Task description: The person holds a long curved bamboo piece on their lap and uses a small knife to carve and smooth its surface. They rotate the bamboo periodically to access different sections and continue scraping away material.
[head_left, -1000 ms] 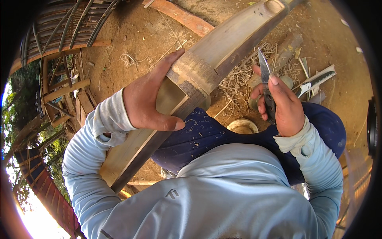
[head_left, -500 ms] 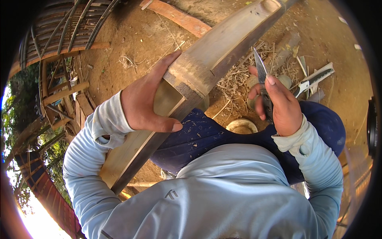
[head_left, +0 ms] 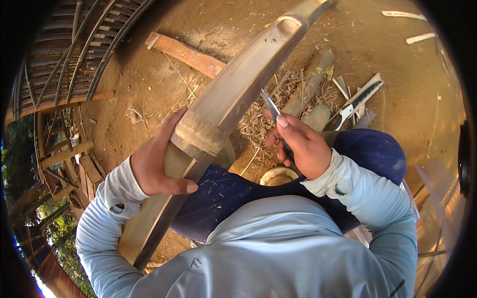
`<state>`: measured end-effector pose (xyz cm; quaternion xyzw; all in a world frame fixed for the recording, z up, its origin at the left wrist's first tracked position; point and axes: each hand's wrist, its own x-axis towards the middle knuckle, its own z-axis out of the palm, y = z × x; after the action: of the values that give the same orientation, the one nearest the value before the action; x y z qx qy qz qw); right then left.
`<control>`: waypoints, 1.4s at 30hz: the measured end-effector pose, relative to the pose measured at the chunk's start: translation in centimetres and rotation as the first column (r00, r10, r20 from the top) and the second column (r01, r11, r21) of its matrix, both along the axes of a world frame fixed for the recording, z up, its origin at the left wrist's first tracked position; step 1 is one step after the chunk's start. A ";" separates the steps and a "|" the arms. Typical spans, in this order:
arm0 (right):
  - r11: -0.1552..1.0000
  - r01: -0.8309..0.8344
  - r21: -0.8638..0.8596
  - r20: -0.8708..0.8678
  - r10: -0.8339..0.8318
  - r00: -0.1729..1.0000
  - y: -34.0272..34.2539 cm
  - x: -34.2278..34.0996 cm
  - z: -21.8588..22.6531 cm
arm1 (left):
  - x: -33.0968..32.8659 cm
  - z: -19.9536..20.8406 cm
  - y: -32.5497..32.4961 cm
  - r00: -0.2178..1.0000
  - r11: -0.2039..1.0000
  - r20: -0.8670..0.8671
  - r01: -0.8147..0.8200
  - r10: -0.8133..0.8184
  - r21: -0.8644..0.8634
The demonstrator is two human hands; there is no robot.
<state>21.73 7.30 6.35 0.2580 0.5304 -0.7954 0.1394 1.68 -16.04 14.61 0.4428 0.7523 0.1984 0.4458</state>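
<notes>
A long split bamboo pole (head_left: 233, 84), its pale hollow side partly showing, slants from beside my left arm up to the far middle. My left hand (head_left: 151, 161) grips it just below a thick node, thumb on the near edge and fingers over the far side. In my right hand (head_left: 305, 151) is a small knife (head_left: 271, 106) with a dark handle, its pointed blade up and away from me. The blade tip appears close to the pole's right edge; whether it touches I cannot tell. My dark blue trousers (head_left: 218, 198) lie beneath.
Curly shavings (head_left: 253, 124) cover the dirt floor beyond my knees, beside bamboo lengths (head_left: 317, 117). A saw with a white and dark handle (head_left: 360, 102) lies at the right. Farther off are a reddish plank (head_left: 189, 54) and a slatted bamboo platform (head_left: 74, 49).
The whole view has shifted, so the pole and both hands appear lower and farther left. Both hands keep their holds, and the knife has come nearer the pole's edge in the picture.
</notes>
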 end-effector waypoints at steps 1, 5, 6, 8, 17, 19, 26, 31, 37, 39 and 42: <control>1.000 -0.011 0.003 0.000 0.011 1.000 0.0 0.0 -0.1 | 0.1 0.1 0.1 1.000 1.000 -0.009 0.002 -0.002 -0.002; 1.000 -0.010 0.009 -0.015 0.010 1.000 0.0 0.1 0.1 | 1.0 0.8 0.7 0.995 0.990 0.036 -0.092 0.096 -0.111; 1.000 0.013 0.000 -0.013 -0.013 1.000 -0.1 0.2 -0.1 | 1.4 1.0 0.9 0.997 0.991 -0.014 -0.074 0.073 -0.108; 0.998 0.060 -0.018 -0.010 -0.061 0.998 -0.3 0.2 -0.3 | 2.1 1.4 1.3 0.993 0.994 -0.112 -0.040 0.028 -0.103; 0.999 -0.025 0.031 -0.070 0.027 0.997 0.0 0.5 0.4 | 3.7 2.2 3.4 0.978 0.973 -0.207 -0.045 -0.003 -0.225; 0.998 -0.019 0.068 -0.096 0.026 0.995 0.1 0.5 0.5 | 3.7 2.1 3.1 0.976 0.988 -0.215 -0.018 -0.016 -0.156; 0.997 0.047 0.054 -0.094 -0.042 0.995 -0.4 0.6 0.4 | 2.7 3.7 1.6 0.942 0.984 -0.328 0.015 -0.074 -0.179; 0.997 0.070 -0.027 0.002 -0.070 0.998 -0.1 0.9 0.4 | 2.7 8.2 2.0 0.935 0.857 -0.332 -0.066 -0.126 -0.511; 1.000 0.021 -0.014 0.034 -0.020 0.999 0.4 0.0 -0.3 | 2.0 6.9 -0.7 0.936 0.952 -0.335 0.003 -0.111 -0.307; 1.000 -0.018 0.009 0.033 0.018 0.999 0.5 0.0 -1.2 | 1.7 6.4 -1.0 0.960 0.955 -0.275 -0.027 -0.059 -0.297; 0.995 -0.061 0.074 0.038 0.059 0.998 0.3 -0.2 -1.6 | 1.3 5.3 -1.4 0.970 0.985 -0.241 -0.006 -0.036 -0.174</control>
<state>21.49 7.61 4.76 0.2610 0.5649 -0.7657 0.1629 2.93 -17.42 19.86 0.4291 0.8121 0.0732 0.3886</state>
